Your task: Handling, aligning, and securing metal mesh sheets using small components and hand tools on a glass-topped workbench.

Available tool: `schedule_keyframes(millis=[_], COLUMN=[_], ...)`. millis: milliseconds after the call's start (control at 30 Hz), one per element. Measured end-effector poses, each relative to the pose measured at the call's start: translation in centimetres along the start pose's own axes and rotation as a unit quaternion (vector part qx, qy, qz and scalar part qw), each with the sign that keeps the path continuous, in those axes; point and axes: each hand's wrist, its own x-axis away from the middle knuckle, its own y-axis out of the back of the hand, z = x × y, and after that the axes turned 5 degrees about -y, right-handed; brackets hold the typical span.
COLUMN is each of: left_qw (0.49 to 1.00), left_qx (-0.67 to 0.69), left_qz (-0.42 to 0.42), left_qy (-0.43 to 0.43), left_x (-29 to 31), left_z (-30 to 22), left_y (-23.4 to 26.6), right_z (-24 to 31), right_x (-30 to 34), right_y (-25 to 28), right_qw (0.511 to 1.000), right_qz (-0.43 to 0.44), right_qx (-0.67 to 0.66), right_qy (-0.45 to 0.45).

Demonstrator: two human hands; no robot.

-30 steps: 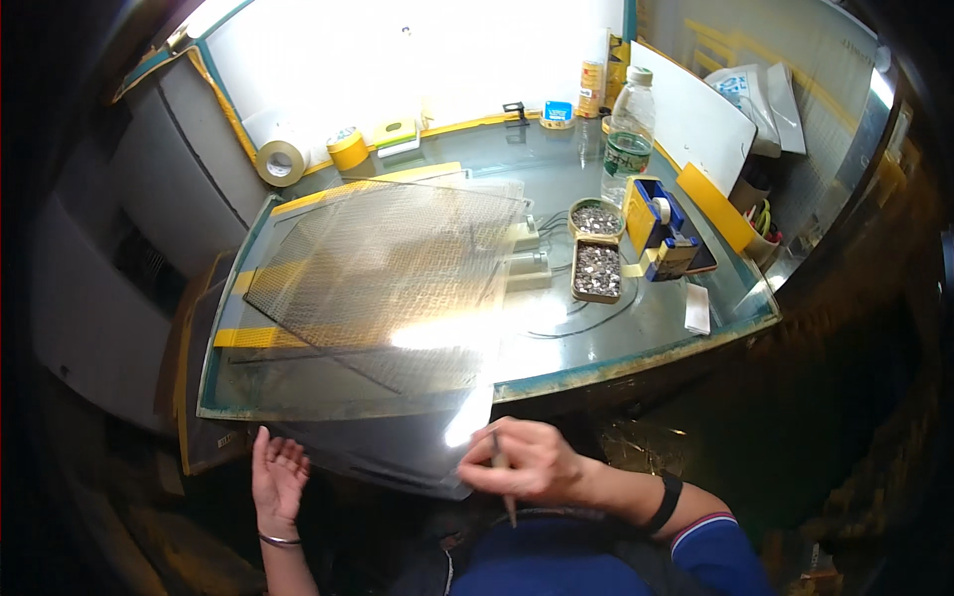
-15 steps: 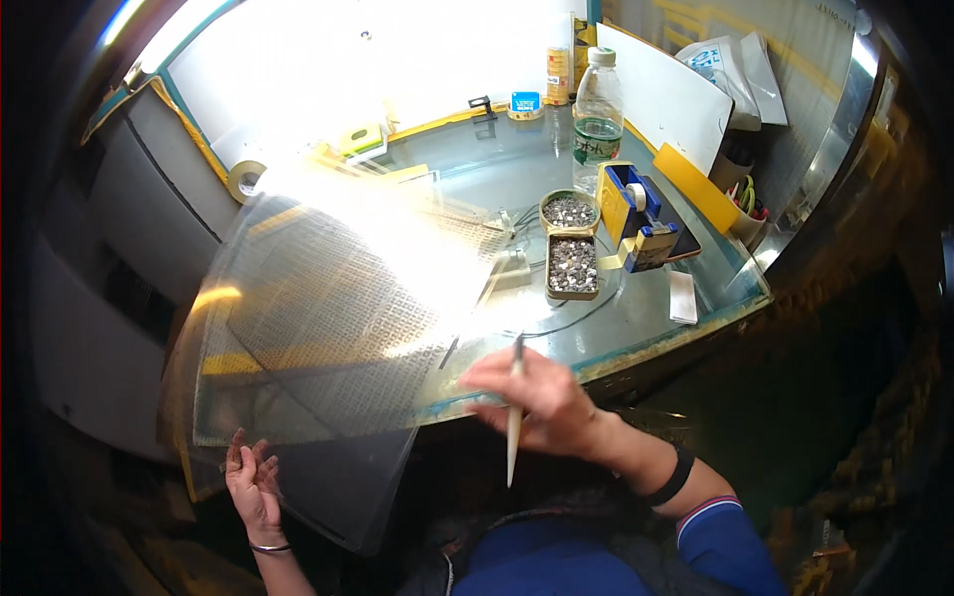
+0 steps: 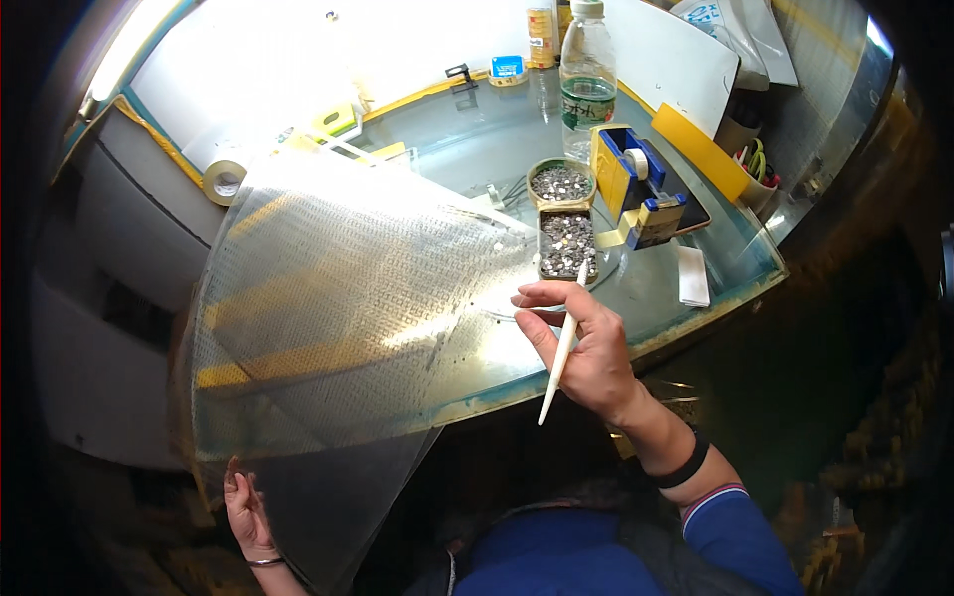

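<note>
My right hand [image 3: 586,353] is closed round a slim white tapered stick [image 3: 558,370], thumb and index finger held a little apart. The stick's upper end comes up against the near edge of a rectangular tin [image 3: 568,241] filled with small dark and shiny bits. Behind that tin sits a round tin [image 3: 559,182] of similar bits. At the lower left, my left hand [image 3: 248,512] has its fingers curled at the edge of a large transparent patterned sheet [image 3: 328,298], partly behind it. The sheet lies over the glass tabletop and hangs past its near edge.
A plastic bottle [image 3: 588,99] stands behind the tins, with a blue and yellow tape dispenser [image 3: 641,189] to their right. A folded white paper [image 3: 693,276] lies near the right edge. A tape roll [image 3: 225,182] is at the far left. Bright light glares off the glass.
My right hand has moved right and up with the stick, towards the tins. The patterned sheet has shifted, its hanging part now lower. My left hand's fingers have drawn closer together.
</note>
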Motion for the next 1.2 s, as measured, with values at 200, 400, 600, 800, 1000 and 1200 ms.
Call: schedule_keyframes(millis=[200,400,600,800,1000,1200], left_qw=[0.999,0.998,0.996,0.996,0.998,0.995], left_qx=[-0.033,-0.037,-0.047,-0.048,-0.046,-0.092], left_qz=[0.027,0.048,0.076,0.061,0.047,0.030], left_qy=[0.017,0.001,-0.031,-0.045,-0.022,-0.005], left_x=[0.3,0.4,-0.3,-0.9,0.3,0.8], left_z=[-0.3,-0.1,-0.1,0.5,0.6,0.5], left_y=[-0.8,-0.9,2.5,3.8,2.4,0.4], right_z=[0.1,0.1,0.1,0.4,0.9,1.3], right_x=[0.1,0.4,1.1,0.9,0.8,0.4], right_y=[0.1,0.1,0.5,0.3,0.3,0.3], right_qw=[1.000,0.999,0.991,0.983,0.977,0.969], right_qz=[-0.001,-0.014,-0.019,-0.036,-0.034,-0.024], right_qx=[-0.013,-0.018,-0.136,-0.177,-0.199,-0.209], right_qy=[0.014,0.027,-0.006,-0.017,-0.069,-0.129])
